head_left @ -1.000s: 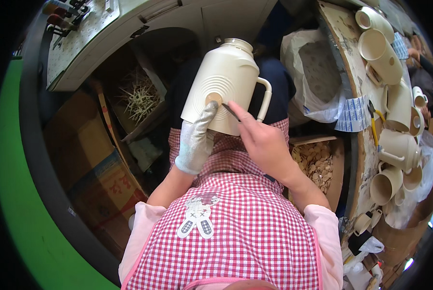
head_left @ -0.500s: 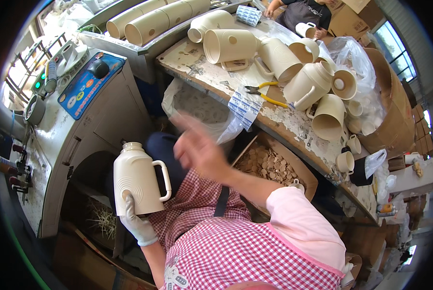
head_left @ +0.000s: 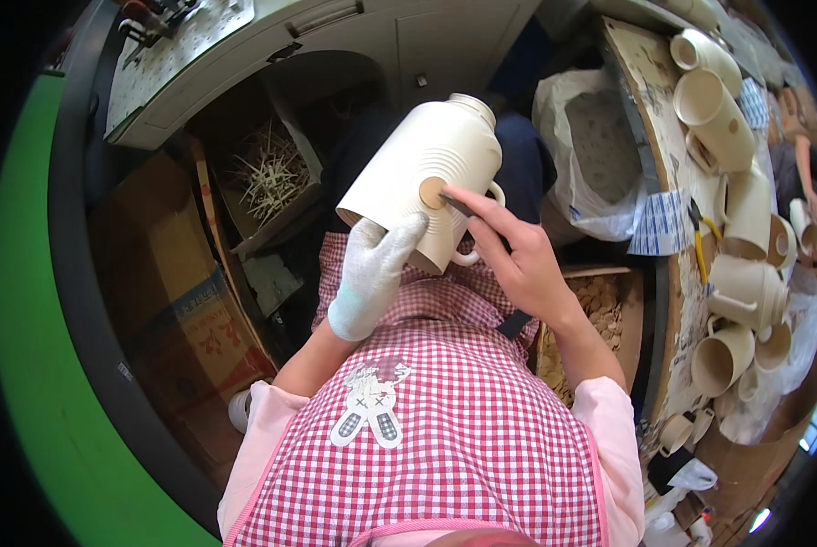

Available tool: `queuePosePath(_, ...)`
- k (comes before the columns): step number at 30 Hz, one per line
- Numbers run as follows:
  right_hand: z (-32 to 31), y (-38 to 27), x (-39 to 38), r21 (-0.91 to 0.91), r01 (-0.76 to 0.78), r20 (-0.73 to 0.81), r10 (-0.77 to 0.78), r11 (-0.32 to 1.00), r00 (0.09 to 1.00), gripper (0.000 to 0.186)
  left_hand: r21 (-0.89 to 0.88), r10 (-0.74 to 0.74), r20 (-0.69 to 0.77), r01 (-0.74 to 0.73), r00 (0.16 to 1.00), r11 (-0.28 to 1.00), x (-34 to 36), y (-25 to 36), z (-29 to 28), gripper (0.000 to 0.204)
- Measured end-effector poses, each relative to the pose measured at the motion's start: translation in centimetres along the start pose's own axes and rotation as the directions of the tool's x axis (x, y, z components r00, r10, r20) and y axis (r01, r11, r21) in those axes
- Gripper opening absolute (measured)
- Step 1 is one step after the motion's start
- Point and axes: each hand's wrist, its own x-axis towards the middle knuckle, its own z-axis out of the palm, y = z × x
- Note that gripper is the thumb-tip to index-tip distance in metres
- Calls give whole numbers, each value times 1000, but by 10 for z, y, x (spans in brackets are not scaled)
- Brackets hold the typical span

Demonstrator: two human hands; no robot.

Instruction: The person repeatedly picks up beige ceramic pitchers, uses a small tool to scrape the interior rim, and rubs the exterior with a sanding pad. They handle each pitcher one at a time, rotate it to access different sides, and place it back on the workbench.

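Observation:
A cream plastic jug shell [head_left: 399,155] with ringed grooves and a side handle lies tilted above my lap, its neck up and to the right. My gloved left hand [head_left: 378,269] grips it near its open bottom end, the thumb along the wall. A round tan disc [head_left: 433,192] sits at the centre of the rings. My bare right hand [head_left: 515,253] is at the disc's right edge, its fingers closed on a small, dark, strip-like tool [head_left: 457,206]. The extended index fingertip lies beside the disc. The jug's far side is hidden.
On the right, a worn workbench [head_left: 650,64] carries several cream jug shells and yellow-handled pliers [head_left: 701,242]. A plastic-lined bin [head_left: 600,146] stands before it, near a box of tan discs [head_left: 600,305]. A grey cabinet [head_left: 354,41] stands ahead; thin offcuts [head_left: 272,173] lie in a box.
The view has swung leftward. The jug, upright before, is now tilted over my lap. My right hand, blurred and away from it earlier, has come to the disc.

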Motion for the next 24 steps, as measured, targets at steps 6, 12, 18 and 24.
queuePosePath(6, 10, 5, 4, -113, 129, -11, -131, 985, 991, 42, 25, 8, 0, -8, 1000, 1000, 7, 10, -5, 51)
queuePosePath(12, 16, -1, 6, -196, 105, -46, -116, 975, 992, 47, 76, 2, 4, -3, 1000, 997, 8, 8, -6, 50)
queuePosePath(18, 19, -2, 2, -281, 82, -72, -107, 956, 992, 51, 123, 12, 19, -15, 1000, 992, 8, 9, -5, 49)
queuePosePath(24, 27, -7, -2, -420, 117, -129, -186, 900, 974, 60, 141, 11, -4, -10, 1000, 990, 4, 6, -3, 47)
